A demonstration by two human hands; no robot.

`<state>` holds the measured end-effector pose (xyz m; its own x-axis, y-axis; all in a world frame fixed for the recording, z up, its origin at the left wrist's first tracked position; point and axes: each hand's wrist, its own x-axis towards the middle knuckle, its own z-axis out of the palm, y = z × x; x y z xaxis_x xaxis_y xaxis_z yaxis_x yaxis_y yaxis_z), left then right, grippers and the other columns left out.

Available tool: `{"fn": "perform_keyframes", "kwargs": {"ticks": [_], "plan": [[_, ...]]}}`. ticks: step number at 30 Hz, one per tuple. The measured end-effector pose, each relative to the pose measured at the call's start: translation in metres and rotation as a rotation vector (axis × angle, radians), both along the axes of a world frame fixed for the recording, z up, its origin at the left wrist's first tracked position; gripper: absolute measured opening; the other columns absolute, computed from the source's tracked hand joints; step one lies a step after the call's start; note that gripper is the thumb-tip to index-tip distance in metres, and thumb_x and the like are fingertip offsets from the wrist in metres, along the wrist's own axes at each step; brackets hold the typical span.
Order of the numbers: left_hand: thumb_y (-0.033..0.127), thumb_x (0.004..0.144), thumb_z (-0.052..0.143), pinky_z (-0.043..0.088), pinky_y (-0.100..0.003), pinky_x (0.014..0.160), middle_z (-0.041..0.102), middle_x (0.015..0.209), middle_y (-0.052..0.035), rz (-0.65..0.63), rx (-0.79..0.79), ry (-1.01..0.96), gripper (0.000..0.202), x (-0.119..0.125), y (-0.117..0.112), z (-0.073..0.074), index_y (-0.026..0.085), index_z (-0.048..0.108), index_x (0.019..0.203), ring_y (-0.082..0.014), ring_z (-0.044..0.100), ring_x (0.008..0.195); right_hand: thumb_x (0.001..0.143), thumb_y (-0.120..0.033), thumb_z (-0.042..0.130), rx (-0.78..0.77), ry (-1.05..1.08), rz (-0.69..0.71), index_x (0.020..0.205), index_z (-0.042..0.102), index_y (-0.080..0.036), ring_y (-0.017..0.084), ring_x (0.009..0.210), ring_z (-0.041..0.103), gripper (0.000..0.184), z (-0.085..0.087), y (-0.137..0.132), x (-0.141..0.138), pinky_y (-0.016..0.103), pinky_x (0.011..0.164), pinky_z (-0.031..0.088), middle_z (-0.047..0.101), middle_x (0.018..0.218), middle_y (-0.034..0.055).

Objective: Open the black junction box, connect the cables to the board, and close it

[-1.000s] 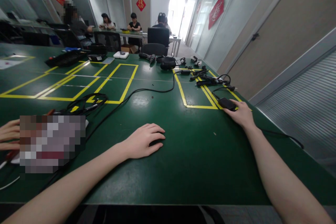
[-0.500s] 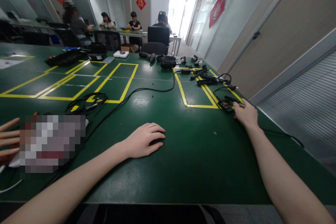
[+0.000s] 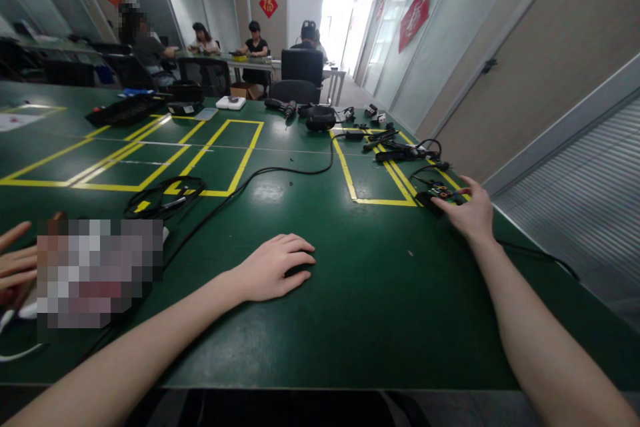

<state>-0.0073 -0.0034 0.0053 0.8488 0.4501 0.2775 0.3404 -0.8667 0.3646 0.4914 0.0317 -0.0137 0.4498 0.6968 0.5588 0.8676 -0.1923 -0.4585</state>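
Observation:
My left hand (image 3: 275, 268) lies palm down on the green table (image 3: 350, 320), fingers slightly spread and nothing in it. Farther right, my right hand (image 3: 469, 211) grips a small black device (image 3: 434, 197) with green and orange parts on its face. Thumb and fingers are on its near and right sides, and they cover part of it. The device looks tilted, and its exact kind is not clear. A thin black cable (image 3: 417, 172) runs near its far side toward a dark plug (image 3: 442, 165).
Black adapters and cables (image 3: 395, 150) lie beyond my right hand. A drill (image 3: 287, 109) rests at the far edge. A long black cord (image 3: 260, 177) crosses the table toward a coiled cable (image 3: 165, 197). Another person's hand (image 3: 17, 260) is at the left edge, beside a blurred item.
My right hand has shifted its grip, thumb now at the near side, and the black device has tilted. My left hand has stayed still. The other person's fingers at the left have moved slightly.

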Motion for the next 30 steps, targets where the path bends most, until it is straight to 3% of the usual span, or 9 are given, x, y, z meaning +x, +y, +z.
{"fn": "perform_keyframes", "kwargs": {"ticks": [3, 7, 11, 16, 20, 23, 27, 30], "plan": [[0.030, 0.103, 0.061, 0.053, -0.044, 0.107, 0.072, 0.131, -0.0100, 0.005, -0.004, 0.001, 0.022, 0.000, -0.001, 0.001, 0.020, 0.073, 0.118, -0.0262, 0.066, 0.123, 0.075, -0.047, 0.074, -0.082, 0.018, -0.106, 0.128, 0.070, -0.015, 0.040, 0.104, 0.068, 0.062, -0.004, 0.003, -0.002, 0.052, 0.091, 0.055, 0.073, 0.108, 0.0171], [0.030, 0.102, 0.060, 0.053, -0.044, 0.107, 0.072, 0.130, -0.0100, 0.009, -0.008, -0.004, 0.022, 0.001, -0.002, 0.002, 0.021, 0.074, 0.117, -0.0259, 0.066, 0.122, 0.077, -0.048, 0.074, -0.268, 0.029, -0.134, 0.110, 0.078, -0.016, 0.041, 0.092, 0.072, 0.046, -0.008, 0.007, -0.009, 0.050, 0.076, 0.058, 0.078, 0.098, 0.0184], [0.030, 0.102, 0.061, 0.054, -0.044, 0.106, 0.072, 0.130, -0.0099, 0.010, -0.006, 0.007, 0.021, 0.002, -0.002, 0.003, 0.021, 0.074, 0.115, -0.0265, 0.066, 0.121, 0.078, -0.048, 0.074, -0.326, -0.008, -0.003, 0.107, 0.080, -0.016, 0.041, 0.091, 0.074, 0.044, -0.006, 0.008, -0.030, 0.046, 0.072, 0.058, 0.080, 0.096, 0.0170], [0.030, 0.102, 0.061, 0.054, -0.043, 0.105, 0.072, 0.130, -0.0094, 0.020, -0.005, 0.007, 0.020, 0.003, -0.002, 0.003, 0.021, 0.074, 0.115, -0.0258, 0.066, 0.120, 0.081, -0.045, 0.074, -0.373, -0.045, 0.251, 0.114, 0.079, -0.018, 0.036, 0.091, 0.076, 0.043, -0.002, 0.006, -0.090, 0.042, 0.075, 0.059, 0.081, 0.100, 0.0136], [0.029, 0.102, 0.062, 0.054, -0.042, 0.105, 0.072, 0.130, -0.0091, 0.004, -0.004, 0.007, 0.019, 0.002, -0.001, 0.003, 0.021, 0.074, 0.115, -0.0256, 0.066, 0.121, 0.086, -0.040, 0.072, -0.337, -0.059, 0.565, 0.121, 0.077, -0.023, 0.033, 0.102, 0.075, 0.040, -0.002, -0.002, -0.134, 0.044, 0.089, 0.059, 0.080, 0.114, 0.0100], [0.028, 0.103, 0.061, 0.054, -0.043, 0.104, 0.072, 0.129, -0.0097, -0.002, 0.018, -0.003, 0.020, 0.000, 0.000, 0.002, 0.020, 0.073, 0.117, -0.0260, 0.067, 0.121, 0.086, -0.039, 0.073, -0.290, -0.094, 0.688, 0.117, 0.077, -0.021, 0.031, 0.102, 0.074, 0.036, 0.002, -0.007, -0.149, 0.043, 0.089, 0.059, 0.079, 0.113, 0.0098], [0.028, 0.104, 0.058, 0.055, -0.045, 0.104, 0.072, 0.130, -0.0099, -0.007, 0.037, -0.009, 0.022, -0.003, 0.001, 0.001, 0.021, 0.072, 0.119, -0.0267, 0.067, 0.122, 0.087, -0.042, 0.074, -0.192, -0.046, 0.703, 0.111, 0.078, -0.020, 0.027, 0.090, 0.071, 0.033, 0.010, -0.006, -0.143, 0.039, 0.080, 0.057, 0.076, 0.099, 0.0083], [0.029, 0.104, 0.057, 0.054, -0.045, 0.105, 0.072, 0.131, -0.0103, -0.013, 0.031, -0.006, 0.022, -0.004, 0.001, 0.003, 0.021, 0.073, 0.118, -0.0266, 0.066, 0.123, 0.090, -0.049, 0.070, -0.067, 0.016, 0.555, 0.110, 0.077, -0.019, 0.028, 0.091, 0.069, 0.037, 0.014, 0.000, -0.119, 0.040, 0.080, 0.057, 0.075, 0.102, 0.0108]]}}
